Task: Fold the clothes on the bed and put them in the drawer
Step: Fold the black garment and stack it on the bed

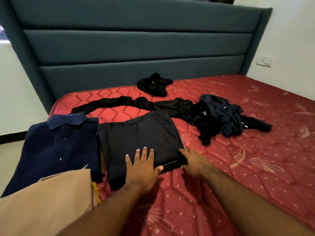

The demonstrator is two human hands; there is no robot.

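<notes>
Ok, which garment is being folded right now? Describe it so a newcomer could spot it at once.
Start at the red mattress and look at its near edge. There, right of the collared navy shirt, lie the dark trousers, folded into a flat rectangle. Unlike the crumpled black clothes behind, both hands rest on them: left hand, right hand.

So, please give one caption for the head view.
Both hands press folded dark trousers on the red mattress.
</notes>
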